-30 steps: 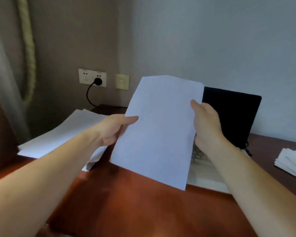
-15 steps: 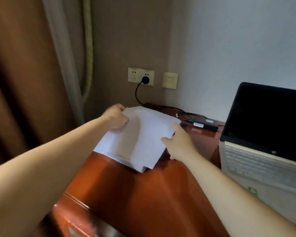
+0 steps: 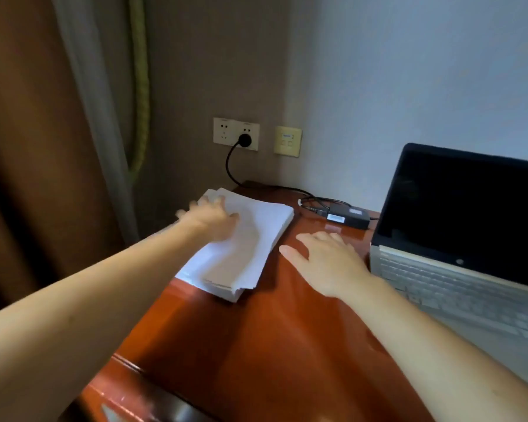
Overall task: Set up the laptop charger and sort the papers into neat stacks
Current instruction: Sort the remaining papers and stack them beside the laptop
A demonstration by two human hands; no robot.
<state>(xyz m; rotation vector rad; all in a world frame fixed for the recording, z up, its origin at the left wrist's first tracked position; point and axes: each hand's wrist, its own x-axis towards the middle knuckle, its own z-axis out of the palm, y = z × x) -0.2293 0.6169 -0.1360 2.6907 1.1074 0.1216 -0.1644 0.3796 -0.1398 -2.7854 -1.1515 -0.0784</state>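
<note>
A stack of white papers lies on the left part of the red-brown desk, its near edges a little uneven. My left hand rests flat on the far left of the stack, fingers spread and blurred. My right hand hovers open over the bare desk just right of the stack, touching no paper. The black charger brick lies behind it, its cable running to a plug in the wall socket. The open laptop with a dark screen stands at the right.
A brown curtain and a green cord hang at the left beside the desk's edge. A second wall plate sits right of the socket. The desk's front edge runs diagonally at lower left.
The sheet held up in both hands a second ago now lies on the stack. My right hand has let go and moved right off the papers; my left hand slid onto the stack's top.
</note>
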